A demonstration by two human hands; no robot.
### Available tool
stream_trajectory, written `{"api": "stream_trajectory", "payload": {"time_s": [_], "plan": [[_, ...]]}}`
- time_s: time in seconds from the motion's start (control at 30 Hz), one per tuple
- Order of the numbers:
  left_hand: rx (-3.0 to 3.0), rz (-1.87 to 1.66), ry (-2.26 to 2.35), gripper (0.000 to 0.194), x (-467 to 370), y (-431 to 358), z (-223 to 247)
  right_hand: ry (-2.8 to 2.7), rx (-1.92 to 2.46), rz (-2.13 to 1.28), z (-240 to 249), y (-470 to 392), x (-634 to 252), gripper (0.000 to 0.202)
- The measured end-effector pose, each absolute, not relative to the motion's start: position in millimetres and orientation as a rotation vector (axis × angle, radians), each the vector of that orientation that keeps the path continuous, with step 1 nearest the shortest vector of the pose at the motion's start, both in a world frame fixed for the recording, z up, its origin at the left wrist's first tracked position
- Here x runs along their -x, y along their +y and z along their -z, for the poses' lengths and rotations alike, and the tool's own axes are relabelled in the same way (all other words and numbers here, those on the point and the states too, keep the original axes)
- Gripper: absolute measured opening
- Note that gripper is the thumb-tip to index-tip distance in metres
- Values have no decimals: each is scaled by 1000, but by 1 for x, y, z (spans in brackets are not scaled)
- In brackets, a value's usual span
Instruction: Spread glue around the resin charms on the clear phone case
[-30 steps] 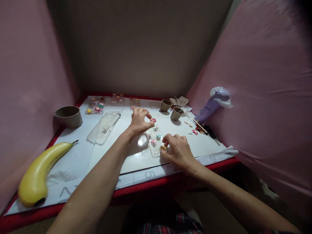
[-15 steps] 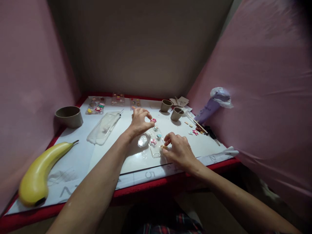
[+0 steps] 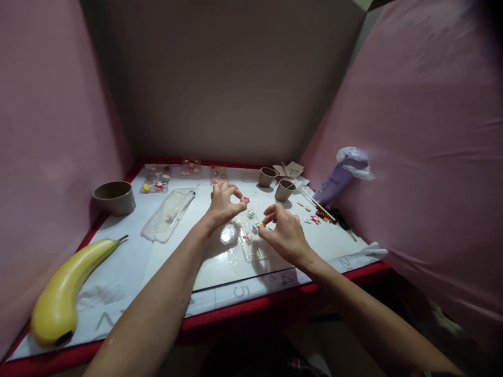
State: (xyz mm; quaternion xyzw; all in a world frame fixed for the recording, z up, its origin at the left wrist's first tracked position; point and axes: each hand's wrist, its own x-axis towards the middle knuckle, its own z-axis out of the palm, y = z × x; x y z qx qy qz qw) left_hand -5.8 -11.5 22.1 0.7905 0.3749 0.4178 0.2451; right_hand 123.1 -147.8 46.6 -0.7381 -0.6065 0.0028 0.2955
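A clear phone case (image 3: 251, 251) lies on the white table in front of me, with several small charms on it, among them a pink bow-like charm (image 3: 247, 236) and a round pale one (image 3: 251, 213). My left hand (image 3: 225, 203) pinches a pink charm (image 3: 245, 200) at the case's far end. Between the thumb and finger of my right hand (image 3: 286, 230) is a small yellowish charm (image 3: 261, 225), held over the right side of the case. Its exact shape is too small to tell.
Loose charms (image 3: 315, 219) lie right, near a stick (image 3: 322, 205) and a purple piping bag (image 3: 338, 180). Two small cups (image 3: 285, 191) stand behind. Decorated cases (image 3: 156, 179) and a packaged clear case (image 3: 167, 217) lie left, with a bowl (image 3: 115, 199) and a toy banana (image 3: 65, 293).
My right hand has lifted the yellowish charm from the near right edge of the case and moved it farther up. My left hand still pinches the pink charm. The view has tilted slightly.
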Motion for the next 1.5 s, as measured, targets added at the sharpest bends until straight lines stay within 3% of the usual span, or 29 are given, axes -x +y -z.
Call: {"api": "stream_trajectory", "payload": {"time_s": [0.73,1.2,1.5], "plan": [[-2009,-1270,1204,14,5,-6,-17,-1785,1998,171,-24,-93,-108,25],[-2055,-1262,1177,12,7,-8,-18,-1884,1937,129,-34,-100,-114,7],[-2058,-1237,1219,12,9,-9,-23,-2016,1769,141,-28,-106,-144,40]]}}
